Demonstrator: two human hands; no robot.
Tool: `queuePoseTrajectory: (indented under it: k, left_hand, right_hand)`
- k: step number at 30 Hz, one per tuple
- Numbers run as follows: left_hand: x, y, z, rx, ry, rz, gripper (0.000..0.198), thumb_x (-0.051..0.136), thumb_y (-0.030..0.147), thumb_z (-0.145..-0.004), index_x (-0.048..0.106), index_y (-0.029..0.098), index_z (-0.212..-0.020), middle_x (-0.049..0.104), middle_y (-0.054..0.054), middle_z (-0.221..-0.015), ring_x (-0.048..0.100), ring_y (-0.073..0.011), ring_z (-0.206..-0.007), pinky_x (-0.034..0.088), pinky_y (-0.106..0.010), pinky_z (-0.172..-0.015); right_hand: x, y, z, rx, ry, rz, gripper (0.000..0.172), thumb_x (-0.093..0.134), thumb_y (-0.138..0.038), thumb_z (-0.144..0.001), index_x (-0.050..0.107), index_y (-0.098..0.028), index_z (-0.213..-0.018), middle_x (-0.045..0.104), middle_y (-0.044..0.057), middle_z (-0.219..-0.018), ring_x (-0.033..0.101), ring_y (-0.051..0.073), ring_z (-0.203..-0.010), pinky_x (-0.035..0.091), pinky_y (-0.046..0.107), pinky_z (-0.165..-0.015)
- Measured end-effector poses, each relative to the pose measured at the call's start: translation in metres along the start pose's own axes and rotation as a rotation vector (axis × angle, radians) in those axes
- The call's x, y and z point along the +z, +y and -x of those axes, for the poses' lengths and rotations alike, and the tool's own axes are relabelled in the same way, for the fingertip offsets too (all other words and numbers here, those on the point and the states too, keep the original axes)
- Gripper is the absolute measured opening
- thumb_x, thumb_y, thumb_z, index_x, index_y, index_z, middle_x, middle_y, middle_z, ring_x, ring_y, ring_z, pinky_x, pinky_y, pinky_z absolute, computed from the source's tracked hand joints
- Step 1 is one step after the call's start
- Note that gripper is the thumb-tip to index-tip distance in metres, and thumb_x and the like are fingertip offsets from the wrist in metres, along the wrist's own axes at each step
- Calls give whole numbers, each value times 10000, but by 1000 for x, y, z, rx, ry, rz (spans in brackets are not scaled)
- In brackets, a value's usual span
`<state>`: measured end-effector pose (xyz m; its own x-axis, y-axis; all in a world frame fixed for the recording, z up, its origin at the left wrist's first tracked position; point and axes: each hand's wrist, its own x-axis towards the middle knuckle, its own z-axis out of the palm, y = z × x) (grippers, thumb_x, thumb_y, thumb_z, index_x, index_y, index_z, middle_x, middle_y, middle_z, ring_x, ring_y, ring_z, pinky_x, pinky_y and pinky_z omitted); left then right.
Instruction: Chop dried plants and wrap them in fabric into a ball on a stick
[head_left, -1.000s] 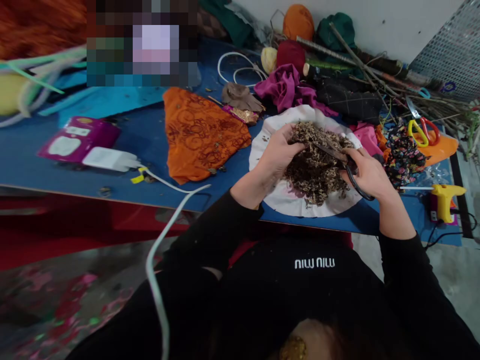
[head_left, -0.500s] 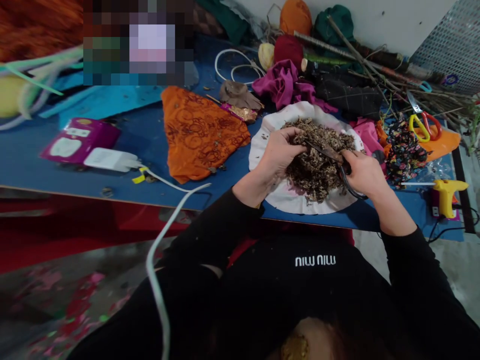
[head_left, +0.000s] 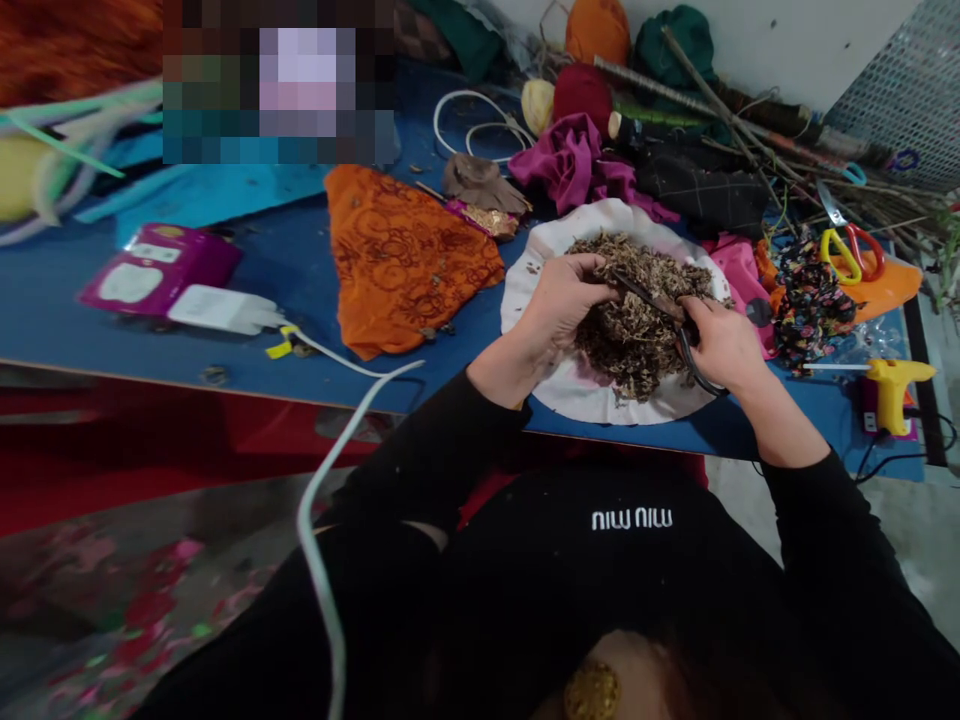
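A heap of brown, shredded dried plant material (head_left: 626,355) lies on a round white cloth (head_left: 529,265) with a wavy rim, close to the table's front edge. Over the heap, my right hand (head_left: 724,345) grips a pair of scissors (head_left: 649,295) with dark handles, the blades pointing left towards my other hand. My left hand (head_left: 562,300) is closed in a pinch at the heap's left side, thumb and fingertips on some of the dried material near the blade tips. How far apart the blades are I cannot tell.
An orange printed cloth (head_left: 409,260) lies left of the white cloth, near a purple box (head_left: 169,265) and white charger. To the right are red-and-yellow scissors (head_left: 851,250) and a yellow glue gun (head_left: 896,390). Fabric scraps and sticks (head_left: 720,110) crowd the back. A white cable (head_left: 319,560) hangs in front.
The scissors and both hands have shifted only slightly over the heap, keeping their holds. The whole view has moved a little.
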<state>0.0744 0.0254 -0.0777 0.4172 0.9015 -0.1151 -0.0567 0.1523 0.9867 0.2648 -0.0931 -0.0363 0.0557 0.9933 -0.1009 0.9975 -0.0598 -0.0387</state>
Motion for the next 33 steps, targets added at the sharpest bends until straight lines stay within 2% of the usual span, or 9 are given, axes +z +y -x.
queuePoseTrajectory:
  k: [5,9,18,25,33]
  left_hand:
    - [-2,0,0,-26,-18,62,208,743,139,-618,715,154,-824,746,-28,-796,729,-230,-865,607,-380,-853]
    - [0,1,2,-27,-38,27,174,732,134,-619,722,146,-792,740,-42,-783,733,-261,-922,600,-403,-896]
    - [-2,4,0,-59,-42,9,227,719,123,-602,745,127,-827,730,-63,-807,727,-264,-907,588,-419,-916]
    - [3,2,4,-59,-66,-18,107,722,162,-612,716,161,-719,709,-30,-724,712,-250,-860,606,-397,-833]
    - [0,5,2,-61,-56,-41,165,733,139,-598,736,142,-763,724,-46,-781,712,-255,-863,591,-428,-890]
  right_hand:
    - [3,4,-1,-20,48,-14,492,466,-263,-934,643,-139,-1376,757,169,-1166,688,288,-964,507,377,-785]
    - [4,2,-2,-55,102,-29,567,496,-337,-925,589,-126,-1443,717,191,-1240,675,308,-992,507,379,-770]
    - [6,2,-1,-14,42,-26,489,458,-268,-941,632,-133,-1378,756,183,-1187,696,304,-976,504,391,-804]
    - [2,-2,-2,-55,74,10,548,481,-306,-942,573,-115,-1448,709,199,-1266,687,321,-1028,500,377,-784]
    - [6,-3,-4,-7,8,51,457,416,-198,-943,632,-124,-1338,751,198,-1176,700,296,-918,460,364,-729]
